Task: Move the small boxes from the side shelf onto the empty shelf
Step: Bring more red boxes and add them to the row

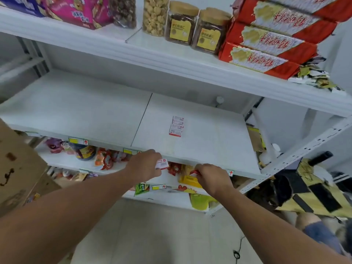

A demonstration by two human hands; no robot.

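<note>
A row of several small white-and-red boxes point(177, 126) lies on the wide white shelf point(85, 111), right of its middle seam. My left hand point(147, 163) hovers at the shelf's front edge, closed around another small white-and-red box point(162, 164). My right hand point(211, 178) is just to the right and slightly lower, its fingers pinched on a small red-and-white box point(195, 173) that is mostly hidden by the fingers. Both hands are in front of the shelf edge, below the row of boxes.
The shelf above carries jars point(181, 21), red biscuit packs point(266, 44) and a pink box point(80, 10). Lower shelves hold snack packets point(106, 159) and yellow packs point(190, 181). A cardboard box point(17, 168) stands at the left; a yellow-and-black object point(314, 193) sits at the right.
</note>
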